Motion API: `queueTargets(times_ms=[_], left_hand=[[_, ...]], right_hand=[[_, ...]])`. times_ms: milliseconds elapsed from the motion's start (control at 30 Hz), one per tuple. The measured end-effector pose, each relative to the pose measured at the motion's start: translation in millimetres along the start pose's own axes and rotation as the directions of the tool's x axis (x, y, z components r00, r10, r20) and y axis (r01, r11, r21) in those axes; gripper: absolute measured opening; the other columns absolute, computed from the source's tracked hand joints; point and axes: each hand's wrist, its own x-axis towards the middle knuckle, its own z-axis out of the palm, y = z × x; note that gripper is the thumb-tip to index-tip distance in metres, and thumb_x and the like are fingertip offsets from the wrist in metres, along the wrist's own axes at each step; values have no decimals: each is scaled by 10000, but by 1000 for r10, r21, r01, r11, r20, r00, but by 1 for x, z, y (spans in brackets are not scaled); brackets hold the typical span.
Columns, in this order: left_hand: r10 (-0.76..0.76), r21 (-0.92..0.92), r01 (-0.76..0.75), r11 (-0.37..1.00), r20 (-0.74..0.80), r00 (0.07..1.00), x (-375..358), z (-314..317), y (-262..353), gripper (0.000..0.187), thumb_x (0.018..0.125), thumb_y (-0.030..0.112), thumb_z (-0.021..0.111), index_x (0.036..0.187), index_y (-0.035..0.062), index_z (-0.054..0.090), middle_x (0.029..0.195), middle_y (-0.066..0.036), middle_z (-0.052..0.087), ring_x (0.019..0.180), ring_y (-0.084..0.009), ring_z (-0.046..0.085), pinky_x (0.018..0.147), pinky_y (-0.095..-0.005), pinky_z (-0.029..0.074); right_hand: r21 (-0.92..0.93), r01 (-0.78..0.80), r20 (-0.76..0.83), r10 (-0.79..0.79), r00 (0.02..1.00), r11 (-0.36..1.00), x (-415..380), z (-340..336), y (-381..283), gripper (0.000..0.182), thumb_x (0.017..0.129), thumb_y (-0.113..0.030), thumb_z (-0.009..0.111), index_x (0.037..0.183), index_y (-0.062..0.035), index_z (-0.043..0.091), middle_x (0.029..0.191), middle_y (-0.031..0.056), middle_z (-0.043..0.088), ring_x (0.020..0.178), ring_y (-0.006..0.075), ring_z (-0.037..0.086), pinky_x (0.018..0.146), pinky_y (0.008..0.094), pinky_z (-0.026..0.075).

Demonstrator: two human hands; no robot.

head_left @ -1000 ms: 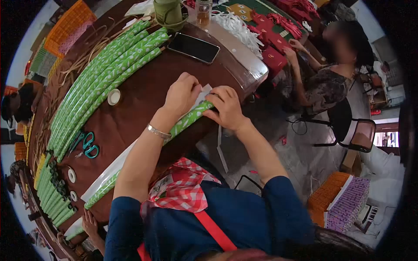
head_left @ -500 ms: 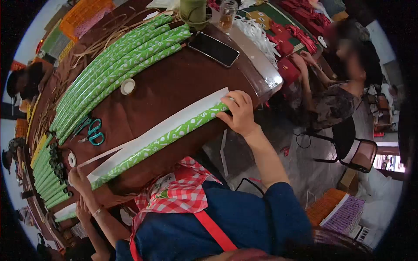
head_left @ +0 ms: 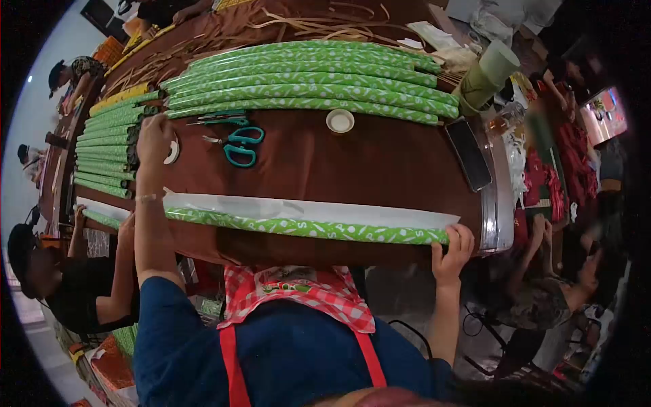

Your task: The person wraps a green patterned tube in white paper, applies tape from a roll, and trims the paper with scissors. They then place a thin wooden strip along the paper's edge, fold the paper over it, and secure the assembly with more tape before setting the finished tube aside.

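A green patterned roll (head_left: 319, 229) with a white unrolled edge (head_left: 312, 209) lies along the table's near side. Its right end is held by my right hand (head_left: 453, 256), fingers curled around it. My left hand (head_left: 154, 139) is raised near the roll's left end, beside a white tape ring (head_left: 173, 150). The left fingers are pressed together, and what is between them cannot be made out. Teal-handled scissors (head_left: 243, 146) lie right of that hand, with a small white round dish (head_left: 340, 121) farther right.
Long green rolls (head_left: 312, 85) line the table's far side; shorter ones (head_left: 105, 146) are stacked left. A phone (head_left: 468, 154), a green cylindrical container (head_left: 489, 74) and a clear-covered edge (head_left: 497, 203) are at right. A co-worker (head_left: 85, 278) works at left, others farther off.
The head view has turned, so the green roll now looks nearly level. My left hand has moved off the roll's left end toward the tape ring; my right hand still holds the right end.
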Motion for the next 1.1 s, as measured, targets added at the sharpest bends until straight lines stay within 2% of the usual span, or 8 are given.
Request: queueTargets(times_ms=[200, 233, 333, 400, 467, 633, 867, 1100], left_hand=[[274, -352, -209, 912, 144, 951, 88, 51, 181, 232, 872, 285, 611, 1013, 117, 686, 1038, -127, 654, 924, -350, 626, 774, -463, 493], [377, -427, -343, 837, -5, 926, 96, 65, 205, 226, 877, 292, 588, 980, 123, 696, 952, -141, 677, 903, -349, 635, 773, -454, 498], [434, -403, -321, 857, 228, 872, 126, 88, 278, 256, 888, 239, 554, 1085, 129, 674, 1104, -138, 658, 990, -347, 617, 815, -446, 503], [460, -324, -420, 848, 54, 886, 140, 127, 308, 325, 894, 226, 545, 1195, 131, 627, 1172, -136, 636, 1046, -345, 603, 855, -456, 503], [481, -380, -389, 839, 187, 856, 151, 133, 337, 397, 936, 283, 520, 1308, 148, 544, 1279, -143, 576, 1156, -332, 552, 911, -478, 481], [506, -411, -361, 837, 332, 796, 186, 171, 352, 460, 931, 393, 559, 1293, 110, 562, 1202, -144, 629, 1090, -340, 592, 883, -471, 488], [542, -349, -475, 808, 123, 832, 164, 127, 364, 300, 894, 345, 607, 997, 80, 703, 985, -132, 687, 908, -322, 645, 744, -457, 497], [492, -246, -470, 848, 32, 870, 175, 111, 352, 295, 936, 345, 512, 1052, 138, 688, 985, -145, 690, 930, -327, 648, 767, -441, 503]], right_hand=[[-45, 9, -13, -9, 1000, 999, 5, -1, -2, 432, 940, -450, 542, 1069, -40, 573, 1095, 146, 532, 1007, 349, 509, 862, 489, 424], [-56, 1, -18, -2, 1000, 998, 7, 0, -1, 432, 940, -450, 542, 1069, -40, 573, 1095, 146, 532, 1007, 349, 509, 862, 489, 424], [-45, 58, -31, -59, 998, 997, 6, 1, 0, 459, 934, -483, 537, 1077, -47, 568, 1096, 140, 534, 995, 349, 518, 859, 488, 425], [-53, 19, -29, -21, 999, 998, 6, -1, -2, 458, 916, -509, 550, 1072, -79, 574, 1078, 125, 538, 982, 346, 529, 866, 492, 419], [-31, -4, -30, 3, 1000, 1000, 7, -4, -3, 445, 901, -506, 571, 1078, -99, 580, 1065, 111, 541, 984, 331, 535, 876, 477, 416], [2, -35, -23, 35, 999, 999, 9, -7, -5, 428, 877, -491, 605, 1073, -111, 586, 1058, 100, 542, 995, 313, 537, 894, 463, 408], [10, -51, -15, 52, 999, 999, 8, -9, -5, 430, 859, -497, 625, 1065, -121, 590, 1078, 100, 532, 1012, 313, 531, 899, 473, 408], [-3, -43, -59, 43, 997, 999, 8, -6, -6, 438, 874, -520, 603, 1062, -125, 589, 1065, 100, 528, 1010, 314, 534, 903, 482, 415]])
